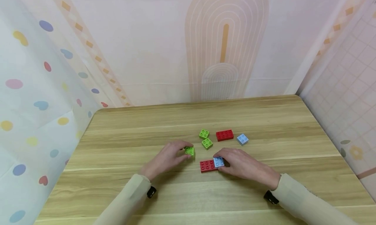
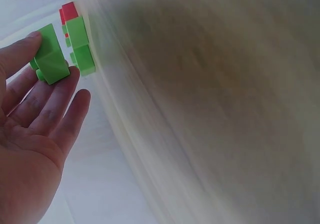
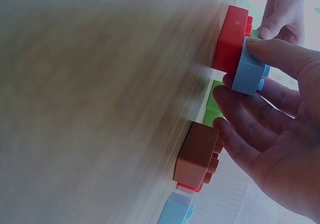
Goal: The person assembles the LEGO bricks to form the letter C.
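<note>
My left hand (image 1: 168, 158) pinches a small green brick (image 1: 189, 151) between thumb and fingers, close over the table. In the left wrist view the green brick (image 2: 51, 53) is tilted, its studs toward the palm. To the right, my right hand (image 1: 242, 164) grips a light blue brick (image 1: 218, 161) by its sides. That blue brick sits at the right end of a long red brick (image 1: 207, 166), as the right wrist view also shows. The red brick's right end is partly hidden by the blue brick and the fingers.
Behind the hands lie two green bricks (image 1: 204, 134), a red brick (image 1: 224, 135) and another light blue brick (image 1: 242, 139). A brown brick (image 3: 195, 151) stands near the right fingers, mostly hidden in the head view. Patterned cloth (image 1: 152, 48) hangs beyond the wooden table (image 1: 132, 120).
</note>
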Demonstrator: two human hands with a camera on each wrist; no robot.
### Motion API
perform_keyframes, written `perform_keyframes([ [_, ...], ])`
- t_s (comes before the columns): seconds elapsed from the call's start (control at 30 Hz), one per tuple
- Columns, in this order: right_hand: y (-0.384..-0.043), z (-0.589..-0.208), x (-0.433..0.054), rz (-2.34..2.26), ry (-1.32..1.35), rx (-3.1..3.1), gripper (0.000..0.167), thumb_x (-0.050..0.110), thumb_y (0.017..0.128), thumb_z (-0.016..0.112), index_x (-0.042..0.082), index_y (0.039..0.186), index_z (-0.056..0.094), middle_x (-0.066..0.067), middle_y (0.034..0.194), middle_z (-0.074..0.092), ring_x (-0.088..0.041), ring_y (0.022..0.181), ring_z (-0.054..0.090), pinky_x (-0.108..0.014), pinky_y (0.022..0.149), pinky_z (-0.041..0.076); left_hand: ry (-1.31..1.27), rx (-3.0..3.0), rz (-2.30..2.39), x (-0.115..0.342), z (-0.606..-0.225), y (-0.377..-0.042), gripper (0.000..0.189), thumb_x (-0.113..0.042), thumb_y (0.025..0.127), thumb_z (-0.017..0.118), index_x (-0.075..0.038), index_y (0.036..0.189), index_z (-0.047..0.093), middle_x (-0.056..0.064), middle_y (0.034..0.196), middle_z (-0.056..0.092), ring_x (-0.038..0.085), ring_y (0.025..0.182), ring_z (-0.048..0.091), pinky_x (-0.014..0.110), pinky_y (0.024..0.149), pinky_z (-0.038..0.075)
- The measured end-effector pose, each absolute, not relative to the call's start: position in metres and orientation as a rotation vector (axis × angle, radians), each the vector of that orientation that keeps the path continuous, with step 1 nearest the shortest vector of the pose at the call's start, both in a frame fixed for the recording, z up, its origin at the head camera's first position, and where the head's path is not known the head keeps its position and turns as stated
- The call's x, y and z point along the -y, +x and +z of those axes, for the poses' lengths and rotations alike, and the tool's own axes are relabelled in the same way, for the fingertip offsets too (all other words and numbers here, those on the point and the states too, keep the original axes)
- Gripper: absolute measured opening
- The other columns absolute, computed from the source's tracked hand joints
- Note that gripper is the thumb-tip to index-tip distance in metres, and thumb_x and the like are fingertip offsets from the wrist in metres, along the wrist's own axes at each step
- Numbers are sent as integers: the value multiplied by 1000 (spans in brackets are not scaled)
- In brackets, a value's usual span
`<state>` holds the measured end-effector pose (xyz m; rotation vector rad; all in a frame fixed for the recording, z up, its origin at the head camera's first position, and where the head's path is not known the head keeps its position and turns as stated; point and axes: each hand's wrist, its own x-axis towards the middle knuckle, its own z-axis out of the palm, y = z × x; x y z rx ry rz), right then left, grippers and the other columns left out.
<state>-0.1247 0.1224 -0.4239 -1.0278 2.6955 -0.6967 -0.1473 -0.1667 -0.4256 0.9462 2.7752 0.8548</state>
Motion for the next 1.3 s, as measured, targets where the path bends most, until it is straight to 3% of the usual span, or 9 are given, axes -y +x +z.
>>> perform_keyframes([
  [1.3,-126,-424,-123,-705,-1024,-2683,37,24,89,77,9,121,66,0,113,67,-9,98,61,-28,82,55,1010,-2703,808,140,-424,-122,38,-27,93,72,-10,126,65,3,122,67,15,109,64,31,93,53],
])
